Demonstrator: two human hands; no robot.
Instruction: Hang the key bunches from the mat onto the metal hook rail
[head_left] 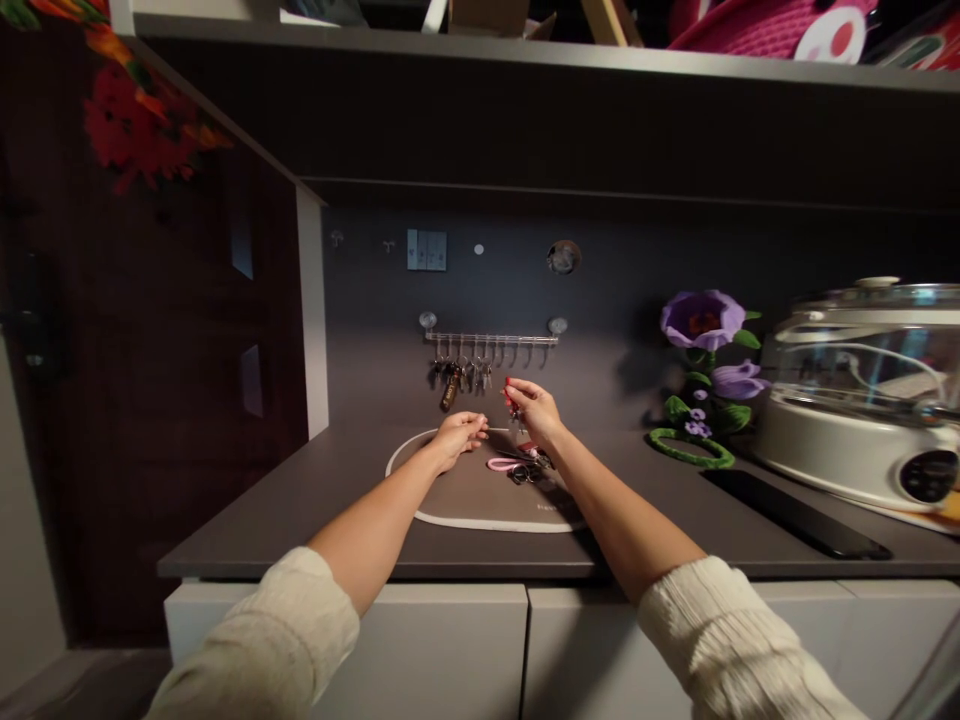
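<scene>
1. My right fingers (519,391), at the centre of the frame, are closed in a pinch on a small red piece (509,383), held above the mat; small metal parts show just below it.
2. My left fingers (477,430), a little lower and to the left, are drawn together at the near end of a thin pale piece (498,430), which points toward my right hand; I can't tell whether its far end touches anything.
3. Beneath my hands, the brown mat (465,497) with a pale rim lies on the dark table (300,500). On it, by my right wrist, sit a pink loop (502,464) and a dark bunch (525,474), too small to make out fully.
4. Just above my hands, a clear hook rail (491,340) on the wall carries several keys (472,375) along its left half.
5. At the right of the frame stand purple flowers (703,320) and a white appliance (840,450), with a black phone (795,512) lying in front.
</scene>
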